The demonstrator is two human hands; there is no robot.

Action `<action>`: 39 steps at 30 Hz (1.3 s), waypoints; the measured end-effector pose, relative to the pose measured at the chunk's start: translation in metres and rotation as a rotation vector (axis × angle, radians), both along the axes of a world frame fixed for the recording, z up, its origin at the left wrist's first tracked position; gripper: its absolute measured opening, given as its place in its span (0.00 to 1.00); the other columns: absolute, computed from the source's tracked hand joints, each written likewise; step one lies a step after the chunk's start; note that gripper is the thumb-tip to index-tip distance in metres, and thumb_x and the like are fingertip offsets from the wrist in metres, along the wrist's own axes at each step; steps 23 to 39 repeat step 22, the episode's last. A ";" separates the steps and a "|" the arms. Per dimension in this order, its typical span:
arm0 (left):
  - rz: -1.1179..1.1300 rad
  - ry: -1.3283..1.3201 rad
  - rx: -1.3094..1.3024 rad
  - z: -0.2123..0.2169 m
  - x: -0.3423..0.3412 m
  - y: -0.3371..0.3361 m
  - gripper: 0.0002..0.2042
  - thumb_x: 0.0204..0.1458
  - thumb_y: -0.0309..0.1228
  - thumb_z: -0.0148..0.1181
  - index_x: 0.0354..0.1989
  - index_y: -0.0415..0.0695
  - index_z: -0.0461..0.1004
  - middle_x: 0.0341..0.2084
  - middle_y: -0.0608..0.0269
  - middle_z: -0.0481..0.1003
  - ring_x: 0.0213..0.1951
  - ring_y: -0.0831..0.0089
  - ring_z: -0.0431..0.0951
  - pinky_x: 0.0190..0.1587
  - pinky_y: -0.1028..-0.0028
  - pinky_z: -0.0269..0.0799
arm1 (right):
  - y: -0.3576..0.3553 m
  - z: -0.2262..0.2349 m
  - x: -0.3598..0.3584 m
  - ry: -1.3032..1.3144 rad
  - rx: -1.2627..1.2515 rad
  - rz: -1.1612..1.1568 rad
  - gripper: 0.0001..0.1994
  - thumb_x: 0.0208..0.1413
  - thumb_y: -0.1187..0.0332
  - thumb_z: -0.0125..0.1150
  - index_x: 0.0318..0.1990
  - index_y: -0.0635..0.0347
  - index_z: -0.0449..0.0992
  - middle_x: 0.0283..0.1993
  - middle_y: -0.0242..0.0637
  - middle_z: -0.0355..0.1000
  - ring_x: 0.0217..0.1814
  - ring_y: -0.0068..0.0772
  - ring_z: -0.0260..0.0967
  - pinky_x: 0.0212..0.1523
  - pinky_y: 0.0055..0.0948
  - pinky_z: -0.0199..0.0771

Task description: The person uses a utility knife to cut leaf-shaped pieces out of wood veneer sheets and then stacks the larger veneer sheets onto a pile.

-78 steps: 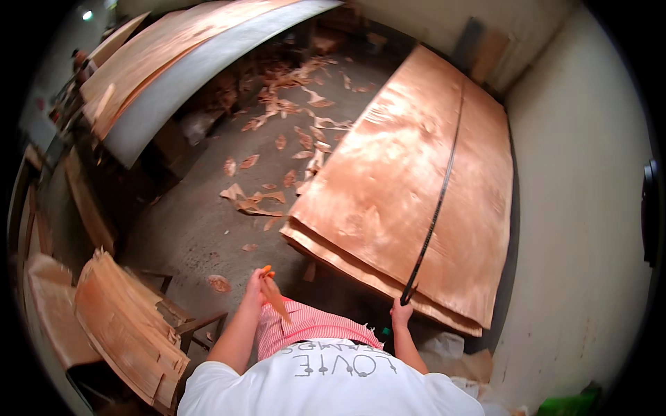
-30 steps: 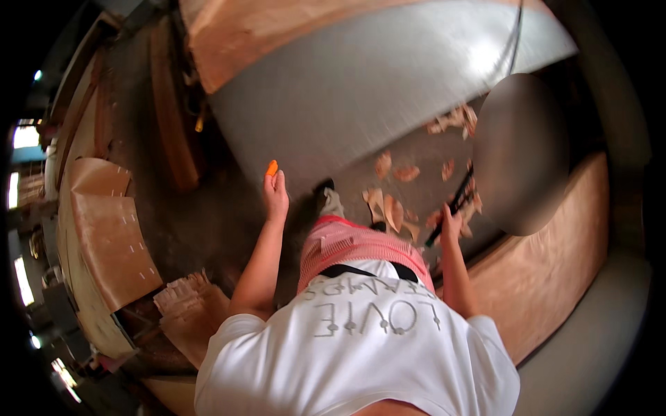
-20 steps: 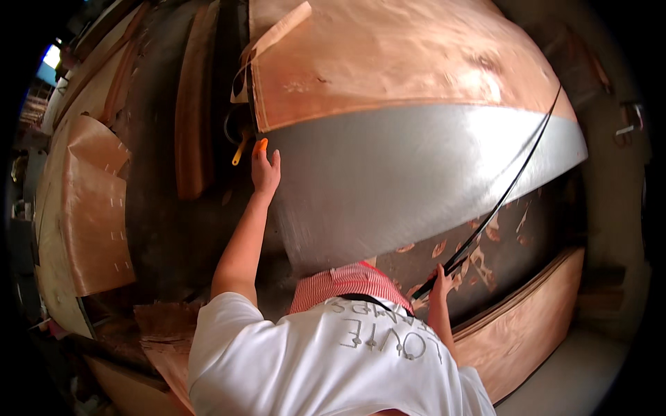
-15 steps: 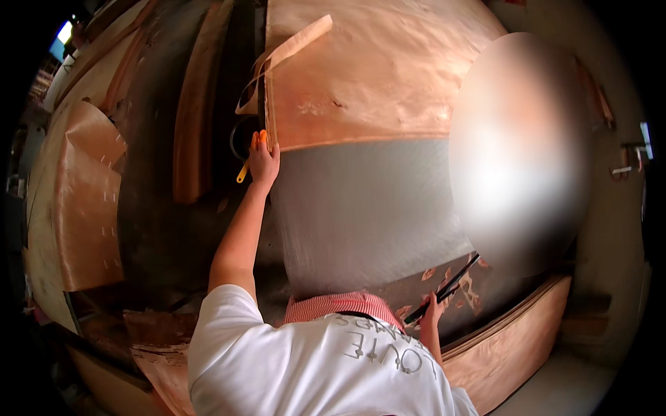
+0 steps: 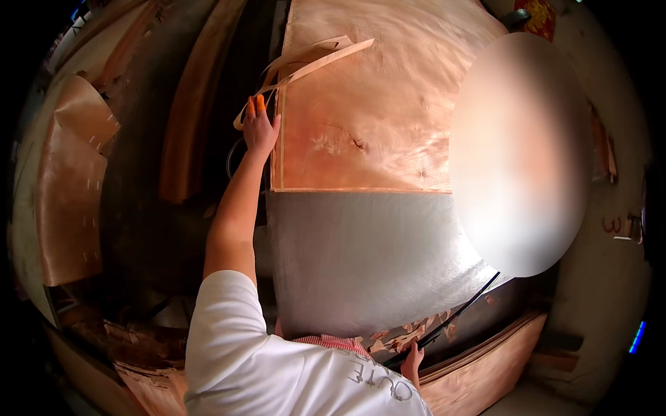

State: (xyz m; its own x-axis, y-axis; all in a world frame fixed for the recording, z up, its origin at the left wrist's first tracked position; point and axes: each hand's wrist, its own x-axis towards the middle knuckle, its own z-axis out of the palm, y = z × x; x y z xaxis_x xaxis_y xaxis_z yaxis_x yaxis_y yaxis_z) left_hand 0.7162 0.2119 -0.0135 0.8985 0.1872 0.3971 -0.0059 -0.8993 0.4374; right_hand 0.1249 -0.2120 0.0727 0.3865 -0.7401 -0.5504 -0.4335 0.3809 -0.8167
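Observation:
My left hand reaches forward to the left edge of a tan wood veneer sheet. Its fingers are stretched out with the thumb apart, orange coverings show on the fingertips, and I make out nothing in it. By those fingertips, narrow curled veneer strips lie over the sheet's edge. Low on the right, my right hand is closed around a long thin black rod slanting up to the right. A smooth grey metal-looking surface lies between the sheet and me.
Stapled veneer hangs at the far left. A long brown board stands in the dark gap beside the sheet. Stacked veneer is at the lower right, near torn scraps. A blurred oval covers the right side.
My left hand has moved forward along the sheet's edge. A yellow handle seen below it is out of sight now. The grey surface shows more, and my right hand still grips the rod, lower in view.

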 end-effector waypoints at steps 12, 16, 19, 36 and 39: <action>-0.255 0.047 0.366 -0.035 0.011 -0.014 0.24 0.49 0.43 0.54 0.54 0.50 0.64 0.57 0.55 0.59 0.62 0.62 0.53 0.59 0.54 0.51 | 0.017 -0.016 0.029 0.174 0.010 -0.042 0.04 0.52 0.73 0.55 0.34 0.58 0.69 0.20 0.28 0.61 0.18 0.23 0.60 0.21 0.23 0.64; -0.294 0.126 0.285 -0.033 -0.019 -0.027 0.25 0.49 0.45 0.54 0.54 0.46 0.64 0.57 0.55 0.59 0.62 0.60 0.53 0.60 0.53 0.49 | 0.013 -0.024 0.022 0.159 0.015 -0.039 0.04 0.52 0.73 0.55 0.35 0.59 0.69 0.20 0.28 0.61 0.19 0.23 0.60 0.21 0.23 0.65; -0.299 0.197 0.288 -0.025 -0.029 -0.032 0.30 0.50 0.51 0.50 0.56 0.43 0.61 0.58 0.53 0.57 0.63 0.60 0.51 0.61 0.52 0.46 | 0.012 -0.027 0.019 0.130 0.020 -0.025 0.04 0.52 0.73 0.55 0.35 0.59 0.69 0.20 0.29 0.61 0.19 0.24 0.60 0.22 0.24 0.65; -0.307 0.238 0.258 -0.025 -0.030 -0.031 0.33 0.50 0.54 0.47 0.58 0.41 0.57 0.59 0.52 0.55 0.64 0.60 0.47 0.62 0.52 0.42 | 0.011 -0.029 0.016 0.119 0.014 0.011 0.04 0.52 0.72 0.55 0.35 0.59 0.68 0.21 0.30 0.61 0.19 0.25 0.60 0.22 0.25 0.65; -0.307 0.238 0.258 -0.025 -0.030 -0.031 0.33 0.50 0.54 0.47 0.58 0.41 0.57 0.59 0.52 0.55 0.64 0.60 0.47 0.62 0.52 0.42 | 0.011 -0.029 0.016 0.119 0.014 0.011 0.04 0.52 0.72 0.55 0.35 0.59 0.68 0.21 0.30 0.61 0.19 0.25 0.60 0.22 0.25 0.65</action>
